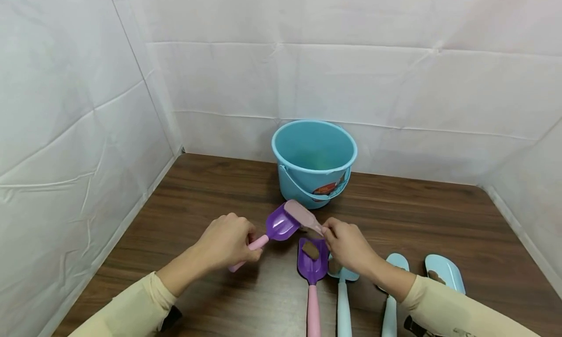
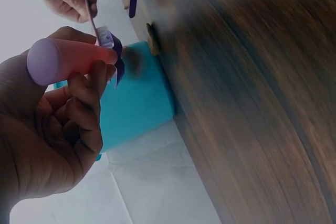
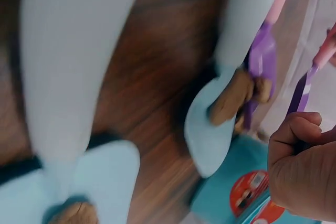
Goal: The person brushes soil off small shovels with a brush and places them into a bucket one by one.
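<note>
My left hand (image 1: 228, 242) grips the pink handle of a purple toy shovel (image 1: 281, 223), raised in front of the bucket. My right hand (image 1: 349, 242) pinches the narrow end of a flat pink brush (image 1: 300, 215). The brush head overlaps the shovel's blade edge in the head view; pale bristles face the blade in the left wrist view. Behind both stands a light-blue bucket (image 1: 307, 181), its handle hanging down in front. Below the hands lies a second purple shovel (image 1: 312, 271) with a brown lump (image 1: 311, 250) in its blade.
A light-blue shovel (image 1: 344, 307) carrying a brown lump (image 3: 231, 98) lies beside the purple one. Farther right are more light-blue shovels (image 1: 445, 271), partly behind my right arm. Another brown lump (image 2: 152, 39) rests on the wooden table near the bucket. White sheeting (image 1: 351, 83) encloses the table.
</note>
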The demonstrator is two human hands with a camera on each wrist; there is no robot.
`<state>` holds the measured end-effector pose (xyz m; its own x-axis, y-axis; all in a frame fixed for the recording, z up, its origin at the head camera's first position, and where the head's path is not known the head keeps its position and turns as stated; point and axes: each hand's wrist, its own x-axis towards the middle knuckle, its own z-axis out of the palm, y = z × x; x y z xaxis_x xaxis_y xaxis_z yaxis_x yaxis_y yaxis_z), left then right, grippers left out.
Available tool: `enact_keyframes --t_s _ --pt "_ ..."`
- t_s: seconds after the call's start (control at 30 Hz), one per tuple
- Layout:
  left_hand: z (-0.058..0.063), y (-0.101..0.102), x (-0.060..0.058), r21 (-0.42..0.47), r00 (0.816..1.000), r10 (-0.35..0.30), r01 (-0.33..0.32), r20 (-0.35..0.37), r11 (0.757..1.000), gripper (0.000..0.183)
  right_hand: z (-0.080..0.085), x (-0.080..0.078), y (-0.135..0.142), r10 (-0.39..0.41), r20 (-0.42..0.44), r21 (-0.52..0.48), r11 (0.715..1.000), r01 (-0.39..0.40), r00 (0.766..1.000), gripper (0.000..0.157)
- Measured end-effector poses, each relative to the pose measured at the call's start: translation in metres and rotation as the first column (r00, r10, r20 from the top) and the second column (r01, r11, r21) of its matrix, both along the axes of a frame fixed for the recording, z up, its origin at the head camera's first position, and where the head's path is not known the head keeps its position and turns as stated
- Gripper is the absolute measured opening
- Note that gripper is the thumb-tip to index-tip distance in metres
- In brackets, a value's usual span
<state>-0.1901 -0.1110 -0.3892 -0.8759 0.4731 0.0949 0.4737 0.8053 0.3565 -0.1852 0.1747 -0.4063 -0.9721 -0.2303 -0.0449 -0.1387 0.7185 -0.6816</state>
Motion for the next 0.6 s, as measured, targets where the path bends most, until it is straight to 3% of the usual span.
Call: enact_keyframes --t_s 0.17,0.4,0.6 --pt "0.002 0.001 -0.006 0.001 1.000 0.002 -0.002 0.032 1.000 0.023 0.002 0.002 -0.002 0.002 0.016 -0.068 0.998 -0.001 1.000 0.022" --pt "0.003 0.006 -0.014 -0.014 1.000 -0.004 0.004 0.000 1.000 0.018 0.004 0.018 -0.023 0.128 0.116 -0.200 0.974 -0.103 0.985 0.022" --pt "0.003 0.005 -0.012 -0.019 1.000 -0.024 0.024 -0.005 1.000 0.019 0.002 0.014 -0.020 0.067 0.035 -0.106 0.992 -0.063 0.997 0.017"
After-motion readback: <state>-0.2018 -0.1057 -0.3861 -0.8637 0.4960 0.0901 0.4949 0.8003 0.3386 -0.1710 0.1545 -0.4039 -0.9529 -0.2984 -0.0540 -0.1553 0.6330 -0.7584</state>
